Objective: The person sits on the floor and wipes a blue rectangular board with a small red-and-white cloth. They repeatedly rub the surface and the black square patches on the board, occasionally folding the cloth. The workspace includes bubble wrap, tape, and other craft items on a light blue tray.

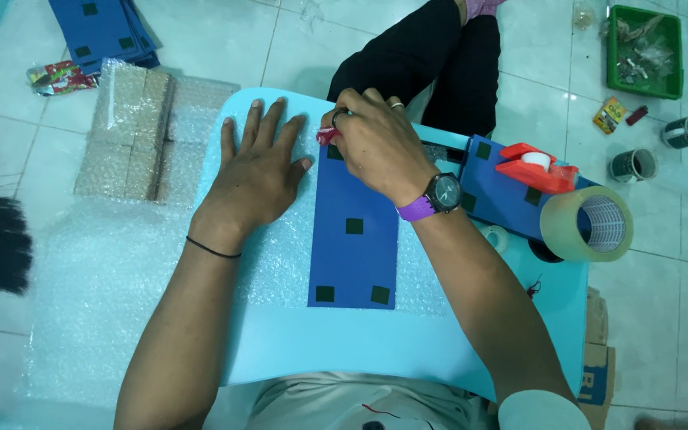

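Observation:
My left hand (258,163) lies flat, fingers spread, on a sheet of bubble wrap (121,271) that covers the light blue table (344,342). Just right of it a blue flat card (354,231) with small dark squares rests on the wrap. My right hand (376,139) is closed on a small red tool (326,136) at the card's far left corner. A dark watch with a purple strap is on that wrist.
A second blue card (491,191), a red tape dispenser (537,166) and a big roll of clear tape (591,224) sit at the table's right. Bubble-wrapped packs (133,131), blue cards (105,28), a green tray (645,49) and small rolls (632,165) lie on the tiled floor.

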